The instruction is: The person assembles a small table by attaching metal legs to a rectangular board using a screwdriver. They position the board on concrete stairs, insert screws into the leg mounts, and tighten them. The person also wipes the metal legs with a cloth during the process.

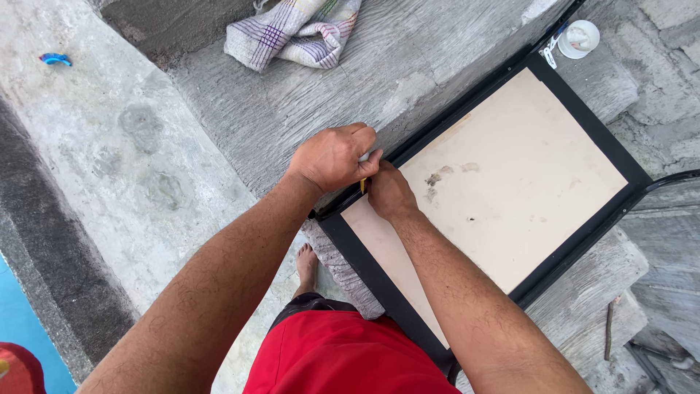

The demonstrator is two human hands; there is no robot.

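A large black-framed board (627,164) with a pale beige backing (510,182) lies face down across rough concrete blocks. My left hand (332,157) curls over the frame's left edge. Right beside it, my right hand (390,193) pinches a small yellow object (362,185) against the same edge; what that object is cannot be told. The two hands touch each other.
A checked cloth (295,29) lies crumpled on the concrete at the top. A small white container (580,38) sits past the frame's far corner. My bare foot (306,266) stands on the cement floor below. A blue scrap (55,58) lies far left.
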